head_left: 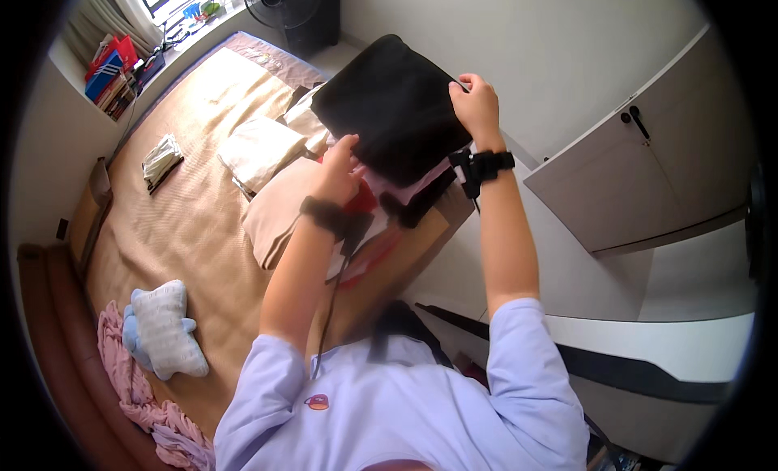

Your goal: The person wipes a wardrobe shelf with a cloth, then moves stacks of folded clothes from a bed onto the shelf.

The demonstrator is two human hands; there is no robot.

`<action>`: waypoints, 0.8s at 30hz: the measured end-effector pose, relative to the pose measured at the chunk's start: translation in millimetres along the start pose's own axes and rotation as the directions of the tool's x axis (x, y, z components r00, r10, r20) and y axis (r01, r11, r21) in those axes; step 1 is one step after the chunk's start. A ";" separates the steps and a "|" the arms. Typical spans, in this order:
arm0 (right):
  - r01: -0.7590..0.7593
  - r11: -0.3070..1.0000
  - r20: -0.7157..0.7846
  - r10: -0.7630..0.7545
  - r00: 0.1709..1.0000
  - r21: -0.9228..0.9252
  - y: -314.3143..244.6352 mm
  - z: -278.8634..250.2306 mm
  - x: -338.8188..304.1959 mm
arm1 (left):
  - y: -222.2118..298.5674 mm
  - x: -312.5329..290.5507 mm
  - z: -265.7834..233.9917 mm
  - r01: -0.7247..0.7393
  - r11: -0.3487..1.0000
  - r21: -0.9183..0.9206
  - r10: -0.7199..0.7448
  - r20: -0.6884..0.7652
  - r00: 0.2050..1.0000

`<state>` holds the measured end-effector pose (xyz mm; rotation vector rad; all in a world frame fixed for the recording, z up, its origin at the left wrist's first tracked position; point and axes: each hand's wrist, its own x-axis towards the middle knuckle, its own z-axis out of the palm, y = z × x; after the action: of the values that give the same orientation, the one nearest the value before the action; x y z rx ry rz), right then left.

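Note:
Between my two hands is a black folded cloth (393, 106), probably a garment, raised over the near right side of the bed. My left hand (339, 173) grips its lower left edge, thumb on top. At its right edge, my right hand (476, 110) has its fingers closed around the border. Beneath and beside the black cloth lie folded clothes: a beige stack (279, 207) close to my left wrist and a cream folded piece (261, 151) farther left. Red, pink and dark fabrics show partly under my left hand, mostly covered. Black straps circle both wrists.
A tan mat (194, 236) covers the bed. On it are a small folded bundle (162, 161), a pale star-shaped pillow (168, 329) and a crumpled pink cloth (134, 374). A fan (279, 2) stands beyond the bed; a grey cabinet door (640, 155) is at right, above a white-topped surface (697, 345).

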<state>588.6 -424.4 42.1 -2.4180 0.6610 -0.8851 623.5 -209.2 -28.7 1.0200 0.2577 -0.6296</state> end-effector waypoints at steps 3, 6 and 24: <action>-0.054 0.997 0.238 0.064 0.969 -0.048 2.0 10.3 28.9 | 5.8 4.5 4.6 0.042 0.999 -0.001 -0.042 -0.086 0.995; -0.016 0.996 0.480 0.059 0.875 -0.093 17.7 20.2 56.3 | 2.6 10.5 9.0 0.017 0.999 0.037 -0.010 -0.170 0.985; -0.341 0.929 0.738 0.128 0.663 0.145 63.8 50.6 81.9 | -23.5 60.3 -0.3 -0.210 0.944 0.255 0.258 -0.173 0.951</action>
<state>661.2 -507.5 8.2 -2.0997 0.4777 0.1240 657.5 -239.8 -74.5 1.3245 0.2395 -0.3417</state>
